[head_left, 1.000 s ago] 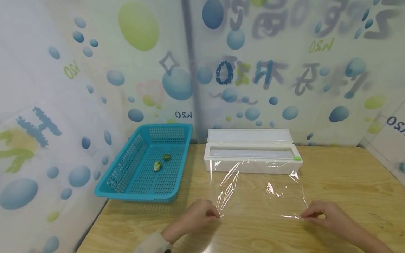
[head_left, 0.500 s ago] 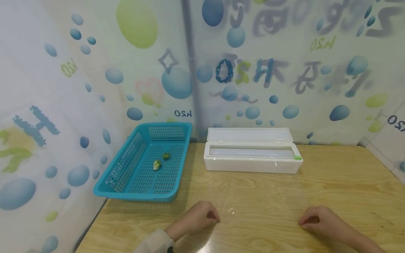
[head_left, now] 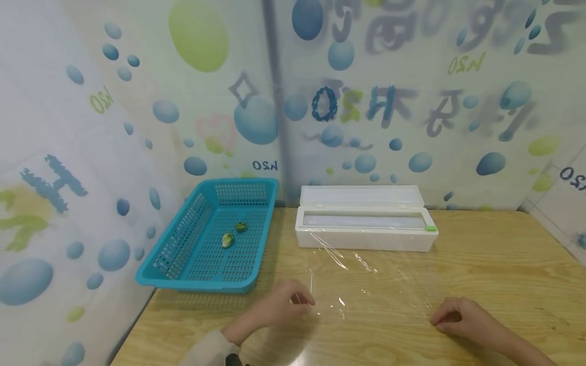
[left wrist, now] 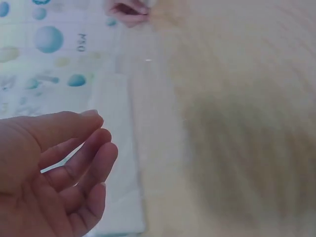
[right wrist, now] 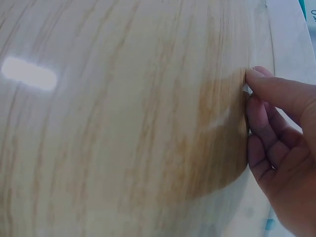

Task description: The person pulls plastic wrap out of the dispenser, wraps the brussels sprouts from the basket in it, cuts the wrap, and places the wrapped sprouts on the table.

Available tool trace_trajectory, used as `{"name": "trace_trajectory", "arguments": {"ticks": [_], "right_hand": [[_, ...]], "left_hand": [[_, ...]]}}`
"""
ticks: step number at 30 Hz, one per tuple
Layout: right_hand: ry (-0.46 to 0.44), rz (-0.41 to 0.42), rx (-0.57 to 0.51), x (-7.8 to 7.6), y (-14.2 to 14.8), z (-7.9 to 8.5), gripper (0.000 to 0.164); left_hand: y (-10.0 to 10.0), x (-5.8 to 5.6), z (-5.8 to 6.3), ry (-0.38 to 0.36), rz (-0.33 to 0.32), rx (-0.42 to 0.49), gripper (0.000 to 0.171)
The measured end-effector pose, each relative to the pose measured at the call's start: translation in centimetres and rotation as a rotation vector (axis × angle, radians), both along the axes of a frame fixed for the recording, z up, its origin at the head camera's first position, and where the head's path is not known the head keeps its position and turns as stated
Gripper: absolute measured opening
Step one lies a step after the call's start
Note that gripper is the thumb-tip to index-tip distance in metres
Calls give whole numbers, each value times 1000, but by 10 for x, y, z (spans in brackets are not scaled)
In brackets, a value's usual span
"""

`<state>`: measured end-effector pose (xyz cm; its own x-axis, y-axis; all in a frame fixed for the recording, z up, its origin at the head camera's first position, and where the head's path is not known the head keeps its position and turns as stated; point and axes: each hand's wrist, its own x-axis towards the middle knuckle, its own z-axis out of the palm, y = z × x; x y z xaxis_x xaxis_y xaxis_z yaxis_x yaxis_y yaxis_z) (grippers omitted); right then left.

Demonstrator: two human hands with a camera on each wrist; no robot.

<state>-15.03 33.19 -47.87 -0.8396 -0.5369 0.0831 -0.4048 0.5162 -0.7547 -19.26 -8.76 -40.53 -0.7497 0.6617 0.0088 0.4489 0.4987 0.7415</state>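
Observation:
Clear plastic wrap (head_left: 341, 302) stretches over the table from the front of a white wrap dispenser (head_left: 361, 240), showing mainly by its glints and creases. My right hand (head_left: 462, 317) pinches the near right corner of the wrap low at the wood; thumb and forefinger meet in the right wrist view. My left hand (head_left: 288, 302) is at the near left edge of the wrap, slightly raised. In the left wrist view its fingers (left wrist: 98, 163) are loosely bent, thumb near the forefinger, with nothing seen between them. The dispenser's lid (head_left: 361, 195) is up, showing the roll inside.
A blue-green plastic basket (head_left: 146, 278) stands on the left, with two small green-and-white vegetable pieces (head_left: 228, 240) in it. A printed curtain (head_left: 366, 101) hangs behind the wooden table (head_left: 494, 264). A small green slider (head_left: 430, 228) sits at the dispenser's right end.
Both hands lowered the wrap toward the table. The left hand then let go of its corner and lifted slightly up and left; the wrap wrinkled on that side. The right hand stayed nearly still.

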Motion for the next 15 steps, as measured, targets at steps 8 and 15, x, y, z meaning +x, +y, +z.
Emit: {"name": "trace_trajectory", "arguments": {"ticks": [8, 15], "right_hand": [[-9, 15, -42, -2, -1, 0, 5], [-54, 9, -39, -1, 1, -2, 6]], "left_hand": [[-18, -18, 56, 81, 48, -17, 12], [-38, -45, 87, 160, 121, -41, 14]]}}
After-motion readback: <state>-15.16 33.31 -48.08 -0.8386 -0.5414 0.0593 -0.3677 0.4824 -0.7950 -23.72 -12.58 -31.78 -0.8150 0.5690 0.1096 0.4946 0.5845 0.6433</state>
